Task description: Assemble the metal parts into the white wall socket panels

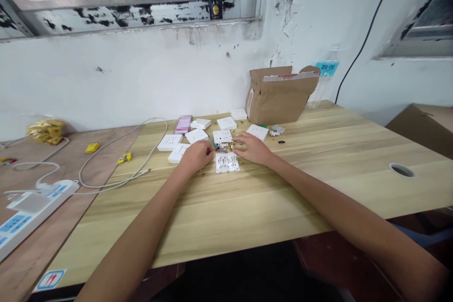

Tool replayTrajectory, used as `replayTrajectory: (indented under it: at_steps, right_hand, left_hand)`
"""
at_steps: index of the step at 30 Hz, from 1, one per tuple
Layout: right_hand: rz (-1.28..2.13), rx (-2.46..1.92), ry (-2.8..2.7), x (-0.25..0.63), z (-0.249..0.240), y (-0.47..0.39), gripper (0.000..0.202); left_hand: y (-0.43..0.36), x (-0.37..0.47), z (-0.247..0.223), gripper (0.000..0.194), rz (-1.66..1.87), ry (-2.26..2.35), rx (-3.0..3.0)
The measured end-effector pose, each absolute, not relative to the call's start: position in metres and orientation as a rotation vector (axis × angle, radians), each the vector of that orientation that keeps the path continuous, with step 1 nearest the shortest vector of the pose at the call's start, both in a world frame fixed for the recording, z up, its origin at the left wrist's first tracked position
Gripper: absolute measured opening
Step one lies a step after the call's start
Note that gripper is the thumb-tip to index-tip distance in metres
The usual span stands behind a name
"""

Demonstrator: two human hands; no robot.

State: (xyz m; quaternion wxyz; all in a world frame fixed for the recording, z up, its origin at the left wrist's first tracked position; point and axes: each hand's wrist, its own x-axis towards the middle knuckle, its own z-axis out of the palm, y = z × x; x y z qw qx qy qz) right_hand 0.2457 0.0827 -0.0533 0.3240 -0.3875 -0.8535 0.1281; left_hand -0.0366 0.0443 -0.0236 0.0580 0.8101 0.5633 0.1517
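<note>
A white wall-socket housing (227, 163) lies between my hands with its inner side up and metal bits showing inside. My left hand (198, 155) is just left of it, fingers curled together; what they hold, if anything, is hidden. My right hand (253, 147) is above and right of the housing, its fingertips pinched on a small brass-coloured part (232, 146). Small teal and purple pieces, too small to name, lie between the two hands. Just behind them is a white socket plate (222, 136), and another socket plate (257, 131) lies beyond my right hand.
Several more white socket plates (170, 142) lie to the left and behind. An open cardboard box (283, 96) stands against the wall, a plastic bottle (327, 70) behind it. At left are a white cable (122, 184), a power strip (53, 200) and a bag of yellow parts (46, 131).
</note>
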Motion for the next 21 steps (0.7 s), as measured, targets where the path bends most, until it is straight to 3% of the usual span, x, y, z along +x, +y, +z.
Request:
replayTrajectory:
  at_steps: [12, 21]
  right_hand:
    - [0.322, -1.028, -2.238, 0.246, -0.052, 0.081, 0.036]
    - [0.317, -1.102, -2.259, 0.255, -0.049, 0.089, 0.051]
  left_hand:
    - [0.041, -0.031, -0.026, 0.011, 0.542, 1.613, 2.468]
    - [0.036, -0.023, -0.025, 0.011, 0.742, 1.468, 2.510]
